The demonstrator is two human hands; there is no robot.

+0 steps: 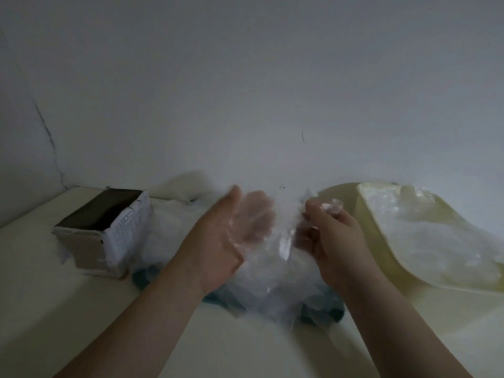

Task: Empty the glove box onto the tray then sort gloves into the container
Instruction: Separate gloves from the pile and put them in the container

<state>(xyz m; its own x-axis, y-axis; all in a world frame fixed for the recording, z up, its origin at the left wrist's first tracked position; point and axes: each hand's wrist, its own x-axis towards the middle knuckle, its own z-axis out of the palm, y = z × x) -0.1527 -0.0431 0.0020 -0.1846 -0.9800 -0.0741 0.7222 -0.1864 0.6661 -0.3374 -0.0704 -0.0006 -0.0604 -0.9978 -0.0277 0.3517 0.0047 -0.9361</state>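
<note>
A heap of clear plastic gloves lies on a teal tray, which shows only at its near edge. My left hand is held palm up over the heap, fingers straight, with thin clear film draped over them. My right hand pinches a clear glove between thumb and curled fingers, lifted above the heap. The glove box, white and cardboard, stands open and dark inside at the left. A pale yellow container at the right holds several clear gloves.
Everything sits on a cream table against a plain white wall. More clear film lies behind the tray near the wall. The image is dim and blurred.
</note>
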